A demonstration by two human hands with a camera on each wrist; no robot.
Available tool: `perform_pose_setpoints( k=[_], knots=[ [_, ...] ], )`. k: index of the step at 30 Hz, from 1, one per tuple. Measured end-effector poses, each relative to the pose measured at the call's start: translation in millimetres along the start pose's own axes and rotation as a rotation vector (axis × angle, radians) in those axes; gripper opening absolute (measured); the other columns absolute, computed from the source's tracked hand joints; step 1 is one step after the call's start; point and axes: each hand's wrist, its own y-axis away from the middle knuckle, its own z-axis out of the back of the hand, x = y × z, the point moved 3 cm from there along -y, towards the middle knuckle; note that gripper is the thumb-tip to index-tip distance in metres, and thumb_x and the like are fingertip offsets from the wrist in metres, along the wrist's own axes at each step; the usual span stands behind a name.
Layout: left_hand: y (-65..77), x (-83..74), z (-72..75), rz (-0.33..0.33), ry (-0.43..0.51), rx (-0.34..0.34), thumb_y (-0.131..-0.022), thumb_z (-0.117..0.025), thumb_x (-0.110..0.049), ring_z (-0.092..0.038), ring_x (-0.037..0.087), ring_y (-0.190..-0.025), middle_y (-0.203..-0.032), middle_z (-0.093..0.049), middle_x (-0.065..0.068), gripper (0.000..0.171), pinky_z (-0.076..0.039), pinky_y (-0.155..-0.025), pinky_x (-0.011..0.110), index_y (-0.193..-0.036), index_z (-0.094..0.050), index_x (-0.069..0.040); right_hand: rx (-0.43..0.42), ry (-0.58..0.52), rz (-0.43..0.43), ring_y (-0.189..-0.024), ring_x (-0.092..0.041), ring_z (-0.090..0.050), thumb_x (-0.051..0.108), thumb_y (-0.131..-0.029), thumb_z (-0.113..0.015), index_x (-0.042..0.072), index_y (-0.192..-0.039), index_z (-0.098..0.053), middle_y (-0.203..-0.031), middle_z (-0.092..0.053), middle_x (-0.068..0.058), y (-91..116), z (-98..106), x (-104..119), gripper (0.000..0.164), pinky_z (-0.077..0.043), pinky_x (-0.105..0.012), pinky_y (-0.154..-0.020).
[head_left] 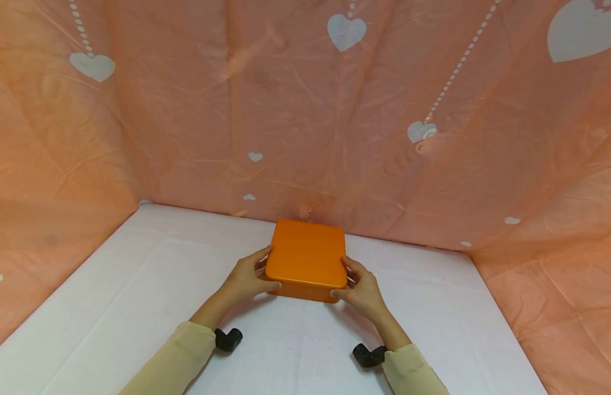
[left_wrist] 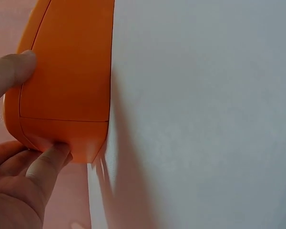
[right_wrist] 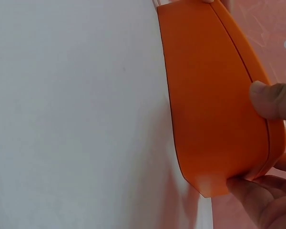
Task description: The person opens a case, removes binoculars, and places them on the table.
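Observation:
An orange square box (head_left: pixel 307 252) with rounded corners and a closed lid sits near the back of the white table. My left hand (head_left: pixel 248 277) grips its near left corner, thumb on the front face and fingers along the left side. On the opposite corner my right hand (head_left: pixel 363 288) holds it the same way. In the left wrist view the thumb presses the box (left_wrist: pixel 69 71) by the lid seam, while fingertips touch the side wall. The right wrist view shows the thumb across the seam of the box (right_wrist: pixel 214 95) and fingers against its end.
The white tabletop (head_left: pixel 295 345) spreads in front and to both sides. A pink-orange curtain (head_left: pixel 305 109) with white hearts hangs close behind the box and along the left and right. Black wrist mounts (head_left: pixel 228 340) sit at both sleeve cuffs.

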Motion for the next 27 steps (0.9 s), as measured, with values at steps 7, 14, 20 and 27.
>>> perform_pose_setpoints(
  k=[7,14,20,27],
  knots=[
    [0.7,0.6,0.8,0.006,0.014,0.002,-0.072,-0.085,-0.010,-0.049,0.035,-0.131,-0.153,-0.035,0.018,0.095,-0.048,-0.101,0.037,-0.151,-0.032,-0.009,0.003,0.002,0.007,-0.126,-0.042,-0.052,-0.009,-0.068,-0.078,-0.004,-0.144,-0.040,-0.149,-0.040,-0.022,0.4,0.1,0.5,0.086,-0.048,-0.046,-0.099],
    [0.0,1.0,0.0,-0.015,0.014,0.004,-0.072,-0.084,-0.010,-0.049,0.036,-0.131,-0.154,-0.034,0.019,0.095,-0.048,-0.101,0.037,-0.151,-0.032,-0.007,0.000,0.015,0.006,-0.126,-0.041,-0.053,-0.010,-0.067,-0.078,-0.004,-0.144,-0.040,-0.148,-0.041,-0.022,1.3,-0.2,1.9,0.085,-0.048,-0.046,-0.099],
    [0.8,-0.5,0.1,-0.018,-0.005,-0.005,-0.072,-0.084,-0.011,-0.050,0.036,-0.130,-0.153,-0.035,0.020,0.094,-0.049,-0.100,0.037,-0.150,-0.032,-0.007,-0.007,0.013,-0.010,-0.126,-0.041,-0.052,-0.010,-0.068,-0.078,-0.003,-0.144,-0.039,-0.149,-0.040,-0.021,1.1,-0.5,2.1,0.086,-0.047,-0.046,-0.099],
    [0.7,0.0,-0.1,-0.021,-0.004,-0.007,-0.073,-0.084,-0.011,-0.049,0.036,-0.131,-0.154,-0.034,0.019,0.094,-0.048,-0.100,0.038,-0.151,-0.031,-0.007,-0.004,-0.008,-0.014,-0.127,-0.041,-0.051,-0.012,-0.068,-0.077,-0.003,-0.144,-0.039,-0.150,-0.039,-0.021,1.2,-0.6,3.2,0.086,-0.048,-0.046,-0.099]
  ],
)
